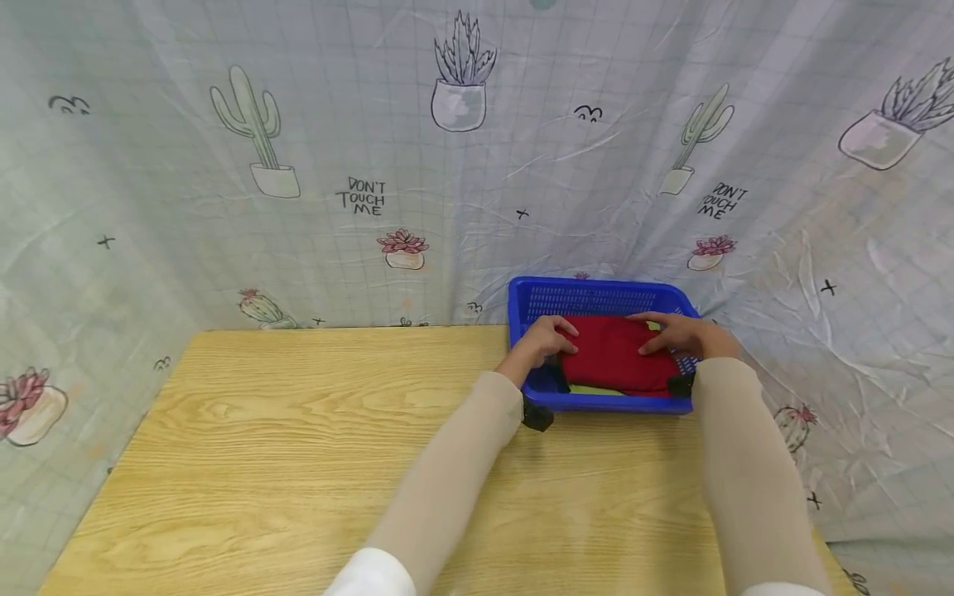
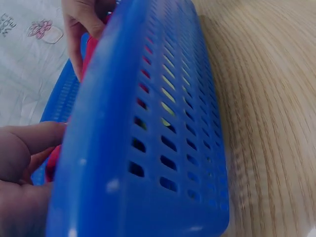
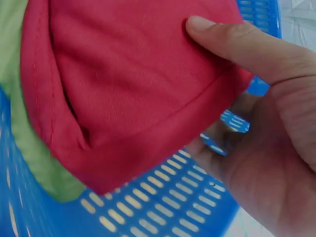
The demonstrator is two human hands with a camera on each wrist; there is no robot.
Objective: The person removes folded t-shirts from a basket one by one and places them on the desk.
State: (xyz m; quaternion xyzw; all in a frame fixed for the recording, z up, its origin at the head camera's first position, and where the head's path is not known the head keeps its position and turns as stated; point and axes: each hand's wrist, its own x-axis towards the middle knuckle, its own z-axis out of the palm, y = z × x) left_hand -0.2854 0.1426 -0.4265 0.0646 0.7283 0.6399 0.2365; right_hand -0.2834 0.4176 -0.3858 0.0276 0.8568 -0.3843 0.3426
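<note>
A folded red cloth with stitched hems lies in a blue plastic basket. Beneath it, the edge of a yellow-green cloth sticks out. My left hand reaches over the basket's left side and pinches the red cloth's left end. At the opposite end my right hand grips the red cloth, thumb on top and fingers underneath, as the right wrist view shows. In the left wrist view the basket wall covers much of the red cloth and part of the left hand.
The basket stands at the back right of a wood-grain table. Behind and beside the table hangs a pale curtain printed with potted plants. Dark wrist cameras, one of them the left camera, sit close to the basket's rim.
</note>
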